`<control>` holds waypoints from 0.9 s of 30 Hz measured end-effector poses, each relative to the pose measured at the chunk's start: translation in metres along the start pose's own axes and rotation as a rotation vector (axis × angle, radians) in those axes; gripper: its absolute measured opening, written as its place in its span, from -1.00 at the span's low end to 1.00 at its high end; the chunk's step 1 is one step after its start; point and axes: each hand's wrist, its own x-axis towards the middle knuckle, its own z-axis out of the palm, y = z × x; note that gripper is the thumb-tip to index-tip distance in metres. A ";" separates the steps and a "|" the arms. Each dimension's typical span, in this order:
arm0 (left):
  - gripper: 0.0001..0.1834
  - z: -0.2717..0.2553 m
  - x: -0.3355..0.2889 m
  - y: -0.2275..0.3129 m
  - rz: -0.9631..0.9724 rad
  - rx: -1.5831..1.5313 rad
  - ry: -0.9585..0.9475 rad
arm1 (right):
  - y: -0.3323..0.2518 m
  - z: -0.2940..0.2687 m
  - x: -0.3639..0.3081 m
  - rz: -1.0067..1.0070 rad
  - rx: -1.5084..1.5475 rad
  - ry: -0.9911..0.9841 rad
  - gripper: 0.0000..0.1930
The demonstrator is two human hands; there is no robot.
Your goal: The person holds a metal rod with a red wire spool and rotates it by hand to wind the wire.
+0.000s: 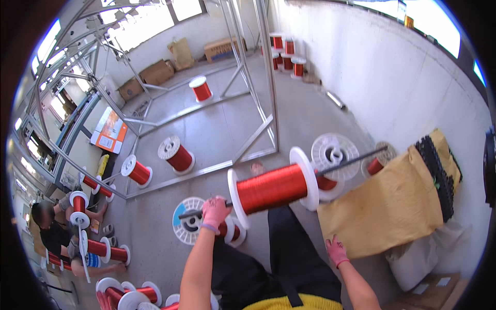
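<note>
A large spool of red-orange wire with white flanges hangs on a dark metal rod that runs through its core. My left hand, in a pink glove, grips the rod's near end and holds the spool up over the floor. My right hand, also pink-gloved, rests with spread fingers at the lower edge of a tan sack and holds nothing. The rod's far end reaches past the sack's upper left corner.
Other red spools and an empty white spool stand on the concrete floor. A metal frame rises ahead. A person crouches at the left among spools. A white wall runs on the right; cardboard boxes lie at the back.
</note>
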 end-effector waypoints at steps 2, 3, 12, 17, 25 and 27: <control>-0.72 0.006 -0.010 0.002 0.016 0.010 0.052 | 0.008 0.008 -0.001 -0.112 -0.079 0.115 -0.49; -0.72 0.006 -0.006 0.006 -0.008 0.012 0.018 | 0.011 0.009 0.004 -0.147 -0.072 0.170 -0.50; -0.74 -0.001 -0.013 0.008 -0.035 0.018 -0.010 | -0.064 -0.073 0.005 -0.245 0.544 0.492 -0.62; -0.74 0.001 -0.011 0.003 -0.048 -0.003 -0.043 | -0.157 -0.178 -0.011 -0.516 0.621 0.757 -0.62; -0.72 -0.004 -0.007 0.014 -0.005 0.029 -0.050 | -0.271 -0.239 0.049 -0.448 0.107 0.571 -0.27; -0.71 -0.003 -0.011 0.003 -0.014 0.028 -0.063 | -0.267 -0.222 0.030 -0.421 0.261 0.418 -0.36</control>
